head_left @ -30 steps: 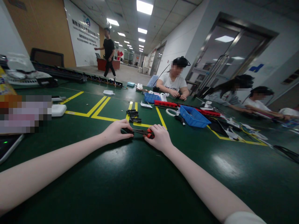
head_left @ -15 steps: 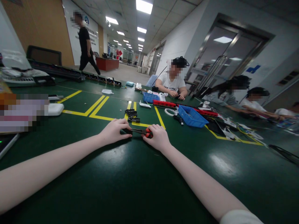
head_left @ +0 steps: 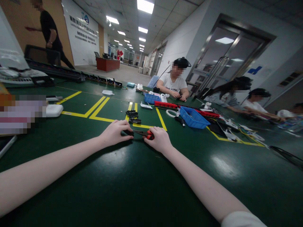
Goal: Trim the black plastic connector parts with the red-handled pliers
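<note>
My left hand [head_left: 116, 131] pinches a small black part [head_left: 128, 133] between thumb and fingers, low over the green table. My right hand [head_left: 159, 138] is closed around the red handles of a pair of pliers [head_left: 141, 132]. The pliers' jaws point left and reach the black part; whether they grip it is too small to tell. Just beyond my hands, several black pieces [head_left: 133, 116] of similar look lie on the yellow tape. The inner sides of my right-hand fingers are hidden.
Blue trays [head_left: 194, 118] stand to the right, by a red strip [head_left: 165, 104], a white ring [head_left: 172, 113] and a black-handled item [head_left: 180, 121]. A white case [head_left: 54, 110] sits at left. Across the green table [head_left: 132, 183] a person [head_left: 174, 82] works; others sit at far right.
My hands and the pliers stay almost in place against the black part. In the background, a walking person in black has moved left.
</note>
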{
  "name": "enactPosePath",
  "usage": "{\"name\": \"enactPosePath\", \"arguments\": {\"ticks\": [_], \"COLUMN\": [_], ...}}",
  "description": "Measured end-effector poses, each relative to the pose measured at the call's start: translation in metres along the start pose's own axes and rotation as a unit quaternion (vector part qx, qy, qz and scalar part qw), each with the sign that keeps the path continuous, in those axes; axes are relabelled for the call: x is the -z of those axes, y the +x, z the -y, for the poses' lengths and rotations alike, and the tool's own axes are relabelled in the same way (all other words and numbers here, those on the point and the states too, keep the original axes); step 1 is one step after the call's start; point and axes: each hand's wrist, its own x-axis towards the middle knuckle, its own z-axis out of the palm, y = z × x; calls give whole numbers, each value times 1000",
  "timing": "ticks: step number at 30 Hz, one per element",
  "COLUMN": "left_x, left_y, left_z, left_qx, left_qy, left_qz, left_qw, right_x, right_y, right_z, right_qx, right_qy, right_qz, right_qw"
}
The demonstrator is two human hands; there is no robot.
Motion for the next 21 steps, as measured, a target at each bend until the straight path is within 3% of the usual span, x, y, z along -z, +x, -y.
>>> {"name": "enactPosePath", "arguments": {"ticks": [12,21], "left_x": [0,1], "left_y": [1,5], "left_z": [-1,4], "left_qx": [21,55], "left_qy": [-27,-151], "left_qz": [-13,-23], "left_qw": [999,987], "right_x": [-1,1], "right_y": [1,3], "right_z": [-1,0], "right_qx": [2,32], "right_qy": [21,-3], "right_qz": [3,-6], "right_qw": [1000,999]}}
